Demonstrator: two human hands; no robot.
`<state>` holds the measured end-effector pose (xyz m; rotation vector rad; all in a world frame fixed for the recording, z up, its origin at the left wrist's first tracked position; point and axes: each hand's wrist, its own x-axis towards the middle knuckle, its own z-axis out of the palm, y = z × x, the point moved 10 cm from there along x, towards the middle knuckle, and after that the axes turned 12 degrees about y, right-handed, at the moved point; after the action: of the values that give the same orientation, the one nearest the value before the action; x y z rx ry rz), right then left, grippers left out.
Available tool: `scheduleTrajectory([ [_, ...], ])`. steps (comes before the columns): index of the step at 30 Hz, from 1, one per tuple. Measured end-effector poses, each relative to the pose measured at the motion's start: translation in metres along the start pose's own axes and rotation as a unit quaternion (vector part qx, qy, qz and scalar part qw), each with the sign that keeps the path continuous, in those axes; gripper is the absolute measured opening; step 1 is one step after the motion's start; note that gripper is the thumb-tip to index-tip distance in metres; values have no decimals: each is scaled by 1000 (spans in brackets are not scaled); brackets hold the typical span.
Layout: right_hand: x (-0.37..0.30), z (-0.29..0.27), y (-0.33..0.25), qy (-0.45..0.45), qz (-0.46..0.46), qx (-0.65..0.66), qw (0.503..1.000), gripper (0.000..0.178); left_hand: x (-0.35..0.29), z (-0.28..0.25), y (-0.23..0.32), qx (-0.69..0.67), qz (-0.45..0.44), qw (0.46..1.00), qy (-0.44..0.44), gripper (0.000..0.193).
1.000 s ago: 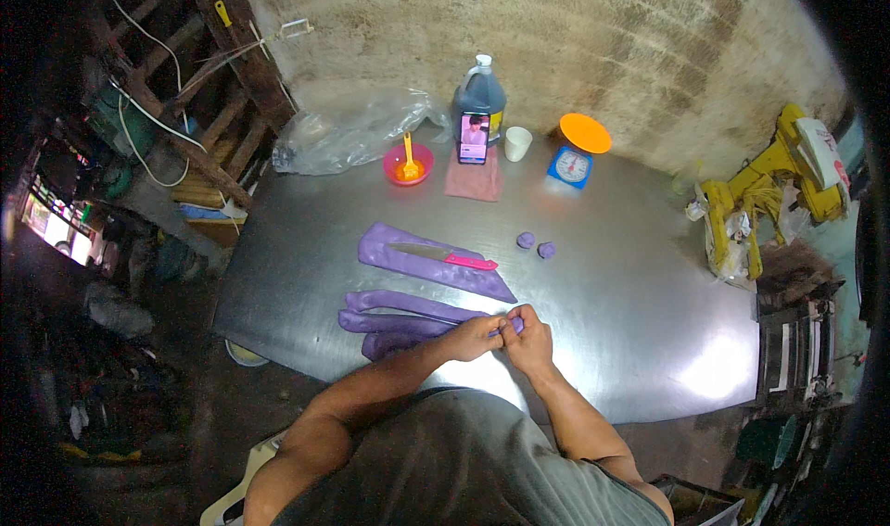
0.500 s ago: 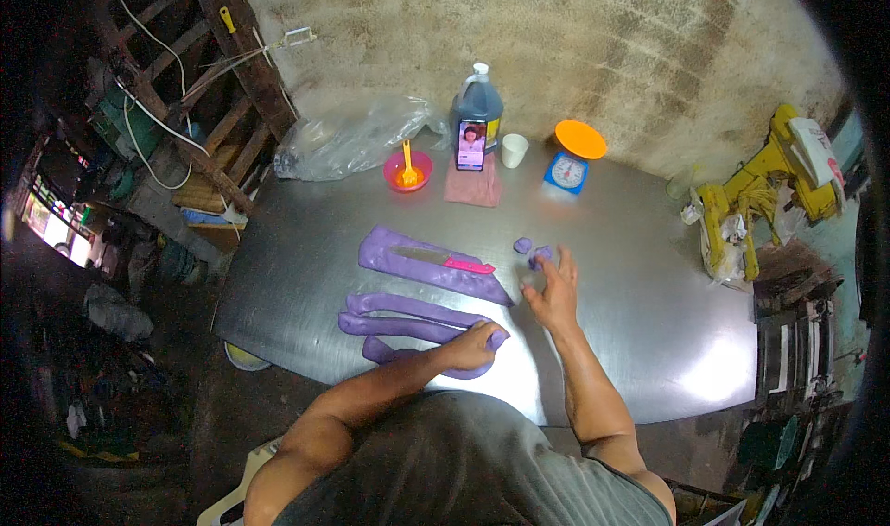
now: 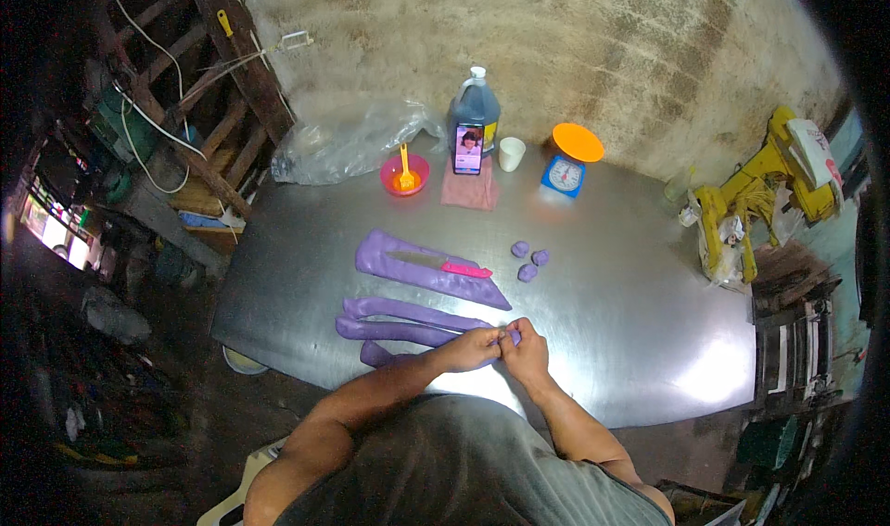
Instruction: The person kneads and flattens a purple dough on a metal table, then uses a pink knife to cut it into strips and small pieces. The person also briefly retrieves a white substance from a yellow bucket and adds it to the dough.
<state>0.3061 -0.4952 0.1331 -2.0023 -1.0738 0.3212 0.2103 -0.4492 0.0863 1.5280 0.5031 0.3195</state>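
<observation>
My left hand [image 3: 473, 349] is closed around the end of a purple dough rope [image 3: 373, 354], whose other end shows left of my wrist. My right hand [image 3: 527, 354] meets it, fingers pinched on the dough tip [image 3: 515, 337] between both hands. Two long purple dough strips [image 3: 399, 330] lie just beyond my left hand. Farther off is a flat purple dough slab [image 3: 375, 248], with a knife [image 3: 466, 269] with a pink handle lying across it. Three small dough lumps [image 3: 527, 273] sit apart from each other, beyond my right hand.
Along the back of the metal table [image 3: 630, 322] stand a pink bowl [image 3: 422, 185] with a yellow brush-like utensil, a phone [image 3: 468, 151] against a dark jug [image 3: 476, 104], a white cup [image 3: 511, 153] and a blue scale [image 3: 563, 176] with an orange pan. A plastic bag [image 3: 343, 141] lies left.
My right hand has left a dough lump near the other two and come back toward me, to the dough at my left hand. My left hand stays near the same spot.
</observation>
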Motion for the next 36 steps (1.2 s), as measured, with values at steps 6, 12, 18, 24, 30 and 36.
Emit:
scheduleTrajectory([
  [6, 45, -24, 18, 114, -65, 27, 991, 24, 1, 12, 17, 162, 7, 986, -25, 25],
  [12, 81, -77, -80, 215, -180, 18, 960, 45, -5, -12, -5, 247, 89, 964, 39, 43],
  [18, 53, 17, 60, -104, -74, -38, 991, 44, -12, -12, -2, 192, 26, 979, 70, 70],
  [24, -60, 75, 52, -325, 306, 208, 870, 28, -14, -6, 17, 244, 155, 956, 58, 75],
  [30, 4, 8, -9, 2, 9, 35, 999, 15, -4, -15, 6, 88, 63, 993, 38, 28],
  [36, 40, -16, -20, 117, -177, 27, 977, 20, -5, 4, 27, 130, -24, 991, -26, 27],
])
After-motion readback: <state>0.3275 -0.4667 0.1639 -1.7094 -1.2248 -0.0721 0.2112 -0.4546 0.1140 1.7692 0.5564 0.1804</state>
